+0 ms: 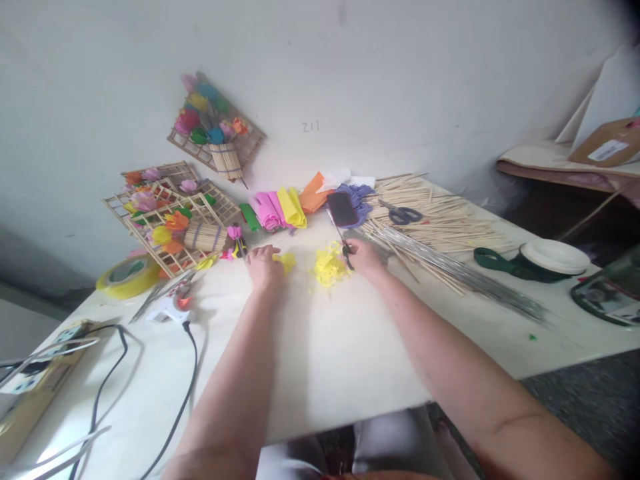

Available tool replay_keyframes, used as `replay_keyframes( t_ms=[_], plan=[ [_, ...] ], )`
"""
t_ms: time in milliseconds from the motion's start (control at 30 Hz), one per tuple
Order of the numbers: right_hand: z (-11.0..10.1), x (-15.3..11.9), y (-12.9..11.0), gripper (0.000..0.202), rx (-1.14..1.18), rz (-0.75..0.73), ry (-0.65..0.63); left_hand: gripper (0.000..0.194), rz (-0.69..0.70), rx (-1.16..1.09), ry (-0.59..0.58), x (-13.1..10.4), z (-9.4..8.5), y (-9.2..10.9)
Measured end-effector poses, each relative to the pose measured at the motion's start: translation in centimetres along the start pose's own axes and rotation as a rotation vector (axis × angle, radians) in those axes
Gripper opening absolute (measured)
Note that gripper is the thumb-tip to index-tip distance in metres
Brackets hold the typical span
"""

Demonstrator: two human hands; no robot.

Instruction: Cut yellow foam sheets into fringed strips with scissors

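My right hand is closed on the handles of a pair of dark scissors, whose blades point up and away toward the phone. Just left of the scissors lies a pile of yellow paper scraps. My left hand rests palm down at the table's middle, its fingers extended. Beside its right edge are some yellow paper pieces, partly covered by the hand.
Rolled crepe paper, a phone, blue-handled scissors, sticks and wires lie behind and right. Flower frames, yellow tape, a glue gun and cables stand left. A white bowl is right.
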State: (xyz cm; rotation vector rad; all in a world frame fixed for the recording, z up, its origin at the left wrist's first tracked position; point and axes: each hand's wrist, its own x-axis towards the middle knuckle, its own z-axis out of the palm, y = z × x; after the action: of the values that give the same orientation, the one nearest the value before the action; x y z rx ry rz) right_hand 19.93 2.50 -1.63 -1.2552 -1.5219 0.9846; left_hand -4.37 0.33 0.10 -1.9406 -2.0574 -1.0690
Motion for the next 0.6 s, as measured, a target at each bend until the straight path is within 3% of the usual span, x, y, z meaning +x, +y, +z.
replay_keyframes(
  t_ms=[100,200,333,600],
  plan=[
    [0.2,-0.1,-0.3,0.029,-0.149,-0.112,0.122,0.028,0.056,-0.101,0.027,-0.3,0.1,1.4],
    [0.4,-0.2,-0.7,0.028,-0.275,-0.187,0.129,0.023,0.143,-0.309,-0.106,-0.9,0.7,3.4],
    [0.9,0.1,-0.6,0.028,-0.33,-0.232,0.09,0.019,0.065,-0.437,-0.293,-1.8,1.8,5.5],
    [1.3,0.3,-0.3,0.033,-0.351,-0.206,0.072,0.02,0.067,-0.533,-0.34,-1.8,2.4,5.5]
  ],
)
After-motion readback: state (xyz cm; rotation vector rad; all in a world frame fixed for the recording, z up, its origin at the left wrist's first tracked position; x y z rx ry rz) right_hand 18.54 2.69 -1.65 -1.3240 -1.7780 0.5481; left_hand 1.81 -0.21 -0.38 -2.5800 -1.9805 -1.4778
